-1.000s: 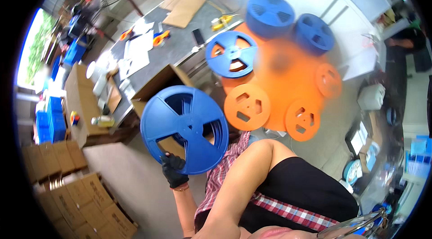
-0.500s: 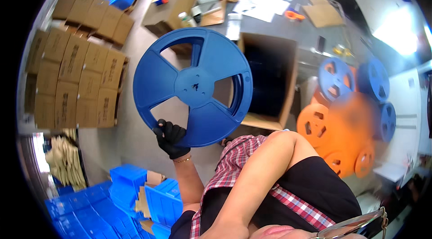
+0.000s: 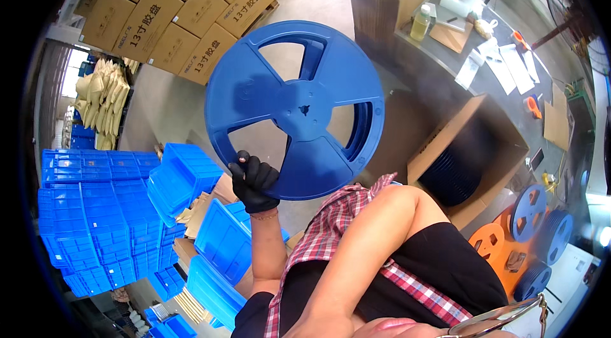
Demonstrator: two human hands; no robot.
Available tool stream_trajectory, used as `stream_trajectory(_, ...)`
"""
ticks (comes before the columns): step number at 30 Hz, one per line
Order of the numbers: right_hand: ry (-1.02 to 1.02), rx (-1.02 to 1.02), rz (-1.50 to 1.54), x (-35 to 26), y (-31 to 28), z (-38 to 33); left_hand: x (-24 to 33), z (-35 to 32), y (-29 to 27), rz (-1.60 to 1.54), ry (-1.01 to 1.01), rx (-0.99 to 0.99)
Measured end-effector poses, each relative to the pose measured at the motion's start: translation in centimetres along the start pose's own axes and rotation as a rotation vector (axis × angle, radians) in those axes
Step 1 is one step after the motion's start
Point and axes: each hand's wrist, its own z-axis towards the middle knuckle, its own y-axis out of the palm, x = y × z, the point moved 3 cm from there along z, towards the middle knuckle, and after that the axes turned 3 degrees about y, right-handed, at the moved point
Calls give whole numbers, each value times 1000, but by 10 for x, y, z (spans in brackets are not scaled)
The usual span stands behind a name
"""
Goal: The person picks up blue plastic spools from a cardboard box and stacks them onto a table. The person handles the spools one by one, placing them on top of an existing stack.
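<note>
My left hand (image 3: 256, 180), in a black fingerless-tipped glove, is closed on the lower left rim of a large blue plastic reel (image 3: 305, 166). The reel is held up with its round face toward me, showing three wide openings and a small hub hole. A second flange shows through the openings behind the first. My right forearm (image 3: 356, 255) is bent back toward me, and its hand lies beyond the lower edge. An open cardboard box (image 3: 423, 160) with dark reels inside stands to the right of the held reel.
Stacked cartons (image 3: 146, 20) stand far left, blue plastic bins (image 3: 95, 211) at the near left. A grey table (image 3: 439, 61) at the far right bears a bottle (image 3: 421, 23), papers and orange-handled tools. Orange reels (image 3: 487, 240) and blue reels (image 3: 554, 236) sit at the right.
The view has swung to the left, so the box, table and loose reels appear farther right. My left hand keeps its grip on the blue reel, and my right arm stays bent.
</note>
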Motion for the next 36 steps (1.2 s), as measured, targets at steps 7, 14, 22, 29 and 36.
stream_trajectory(7, 42, -39, 48, -64, -46, -21, 20, 62, -24, -16, 73, 25)
stream_trajectory(14, 66, -54, 32, -182, -114, -50, 47, 182, -55, -8, 121, -29)
stream_trajectory(22, 66, -96, 35, -323, -151, -104, 42, 321, -77, -12, 151, -23)
stream_trajectory(29, 34, -26, 7, -442, -218, -146, 51, 433, -123, -65, 146, 4)
stream_trajectory(36, -166, 456, -291, -620, -327, -222, 76, 578, -205, -203, 40, 55)
